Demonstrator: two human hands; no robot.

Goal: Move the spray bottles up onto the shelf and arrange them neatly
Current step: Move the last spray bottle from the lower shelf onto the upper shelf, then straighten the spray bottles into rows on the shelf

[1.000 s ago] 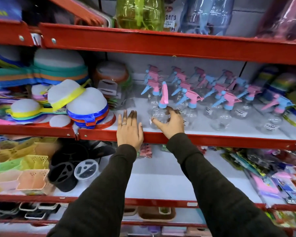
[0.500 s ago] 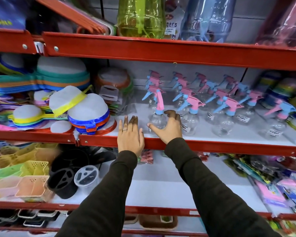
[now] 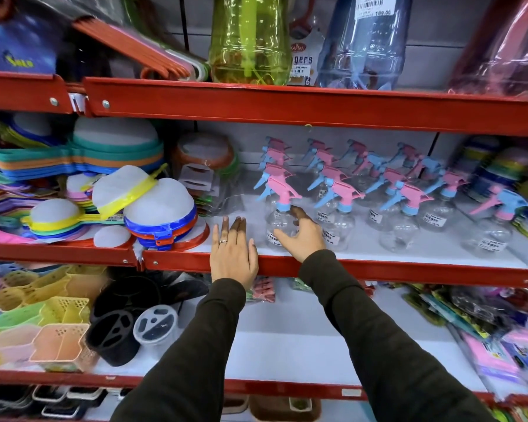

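Several clear spray bottles with pink and blue trigger heads stand in rows on the middle shelf (image 3: 378, 269), which has a red front lip. My right hand (image 3: 301, 236) cups the round body of the front-left spray bottle (image 3: 279, 222), thumb on its left side and fingers on its right. That bottle stands upright at the shelf's front, its pink trigger pointing left. My left hand (image 3: 233, 251) lies flat on the shelf edge just left of the bottle, fingers together, holding nothing.
Stacked colourful strainers (image 3: 159, 214) fill the same shelf to the left. More spray bottles (image 3: 400, 220) stand to the right, up to one at the far right (image 3: 491, 226). Large plastic bottles (image 3: 250, 41) stand on the shelf above. Baskets and black holders (image 3: 116, 330) sit on the shelf below.
The front-left bottle's trigger head has turned from facing me to pointing left, and my right hand has shifted around its body. My left hand stayed on the shelf edge.
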